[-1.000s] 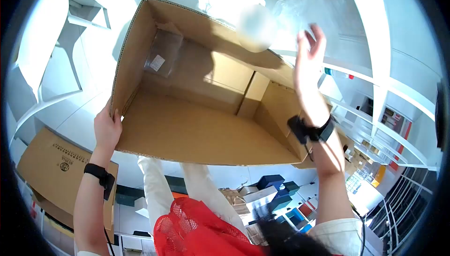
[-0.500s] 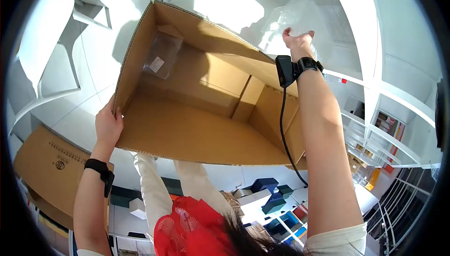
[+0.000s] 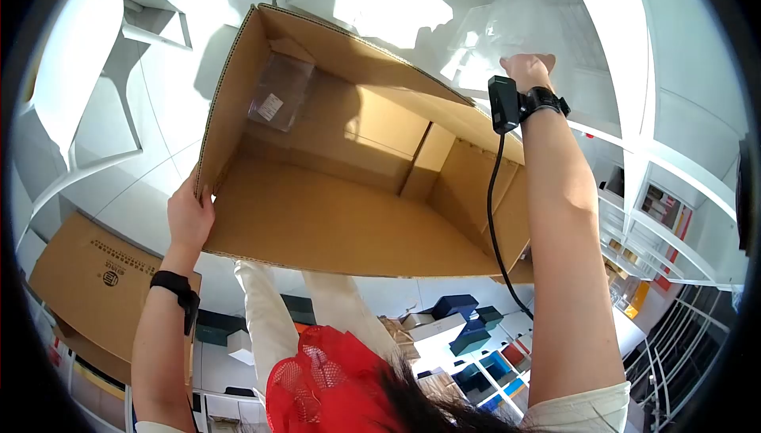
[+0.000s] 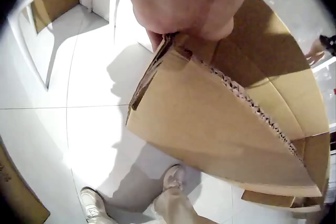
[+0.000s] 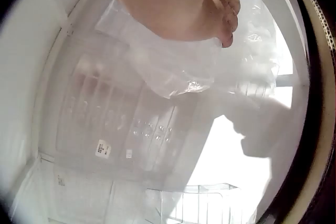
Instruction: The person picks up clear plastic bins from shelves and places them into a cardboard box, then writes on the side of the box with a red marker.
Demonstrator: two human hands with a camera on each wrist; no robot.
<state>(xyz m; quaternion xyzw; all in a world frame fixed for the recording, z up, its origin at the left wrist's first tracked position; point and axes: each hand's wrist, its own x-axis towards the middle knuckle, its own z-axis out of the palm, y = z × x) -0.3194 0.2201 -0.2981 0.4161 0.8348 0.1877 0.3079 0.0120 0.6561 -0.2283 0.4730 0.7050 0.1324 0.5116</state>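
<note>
A large open cardboard box (image 3: 341,219) is tilted toward me, its inside showing. My left hand (image 3: 190,217) grips its near left edge; in the left wrist view that hand (image 4: 191,1) covers a corner of the cardboard (image 4: 210,124). Inside the box's left end lies a clear plastic piece (image 3: 281,92) with a white label. Beyond the far wall, my right hand (image 3: 529,70) reaches down to a crumpled clear plastic bag (image 3: 519,24). The right wrist view has the right hand (image 5: 173,3) with fingers curled at the bag (image 5: 168,71), gripping it.
Clear plastic trays with labels (image 5: 102,148) and a wire basket (image 5: 199,203) lie below the bag. A white chair (image 3: 79,60) stands at left, another cardboard box (image 3: 95,290) at lower left. White shelving (image 3: 634,116) runs along the right; dark boxes (image 3: 468,326) sit behind me.
A blurred whitish round thing near the box's far wall has gone from view. My right hand has reached farther out and its fingers have closed at the bag. The left hand keeps its grip.
</note>
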